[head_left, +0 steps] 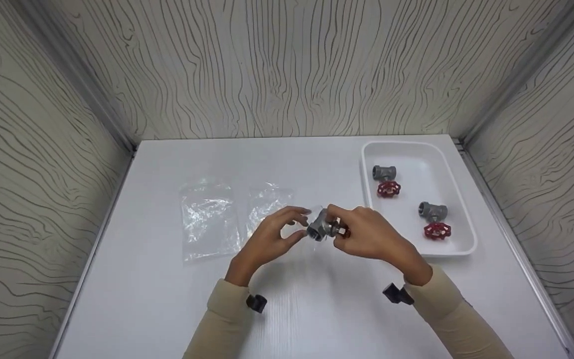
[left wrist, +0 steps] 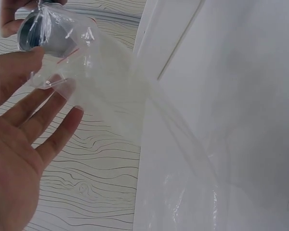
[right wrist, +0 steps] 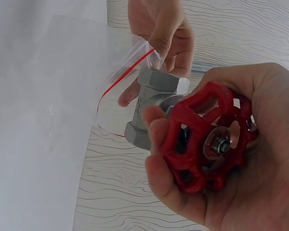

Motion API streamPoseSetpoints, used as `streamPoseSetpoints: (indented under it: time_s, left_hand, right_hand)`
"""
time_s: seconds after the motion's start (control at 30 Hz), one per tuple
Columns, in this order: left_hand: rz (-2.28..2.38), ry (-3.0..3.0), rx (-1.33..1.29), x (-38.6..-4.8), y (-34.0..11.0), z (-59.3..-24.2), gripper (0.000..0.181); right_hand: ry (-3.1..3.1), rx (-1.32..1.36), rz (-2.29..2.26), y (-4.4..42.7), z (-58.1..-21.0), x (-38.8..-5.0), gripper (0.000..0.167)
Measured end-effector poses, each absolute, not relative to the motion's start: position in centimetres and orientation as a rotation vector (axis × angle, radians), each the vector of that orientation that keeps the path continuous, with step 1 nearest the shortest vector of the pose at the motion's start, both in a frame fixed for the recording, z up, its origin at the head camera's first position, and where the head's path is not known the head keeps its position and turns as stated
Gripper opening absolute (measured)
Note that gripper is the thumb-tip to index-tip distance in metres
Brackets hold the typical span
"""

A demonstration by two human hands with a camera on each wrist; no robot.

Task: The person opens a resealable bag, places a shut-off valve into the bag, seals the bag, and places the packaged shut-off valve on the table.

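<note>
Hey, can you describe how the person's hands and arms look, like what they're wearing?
Both the left hand and right hand are bare, with no gloves showing. The left sleeve and right sleeve are long, plain beige. A small black attachment sits at the left wrist and another at the right. I see no cables.
</note>
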State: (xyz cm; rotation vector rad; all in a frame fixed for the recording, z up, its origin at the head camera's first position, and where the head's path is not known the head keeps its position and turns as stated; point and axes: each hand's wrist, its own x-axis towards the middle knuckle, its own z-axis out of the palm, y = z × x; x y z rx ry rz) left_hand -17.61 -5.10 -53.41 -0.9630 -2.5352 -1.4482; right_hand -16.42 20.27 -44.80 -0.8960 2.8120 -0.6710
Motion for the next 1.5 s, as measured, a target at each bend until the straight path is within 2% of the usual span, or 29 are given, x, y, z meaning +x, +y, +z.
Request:
streamPoseSetpoints:
  time_s: [0.4,0.73,0.9,1.4,1.5]
  left_hand:
    - [-1.539,-2.507,-1.025,-17.7,-4.8,-53.5,0.014]
    - [-1.547,-2.485,-1.087,-17.5,-4.3,-53.6,0.010]
    - [-1.562,-2.485,-1.104,-17.3,-4.1,-53.6,0.009]
    - [-1.605,-2.465,-1.123,-17.1,-3.9,-53.9,0.006]
    - [-1.619,-2.458,-1.130,-17.1,-3.9,-53.9,0.005]
  right_hand:
    - [2.754,-0.942,-0.652,20.2,-45.9,-16.9,0.035]
    - [2.733,-0.918,-0.735,19.8,-46.6,-17.1,0.023]
    - [2.701,-0.863,-0.784,19.8,-47.0,-17.3,0.022]
    - [2.578,-0.796,-0.798,19.6,-47.6,-17.2,0.047]
    - [2.582,-0.815,-0.793,19.6,-47.6,-17.1,0.047]
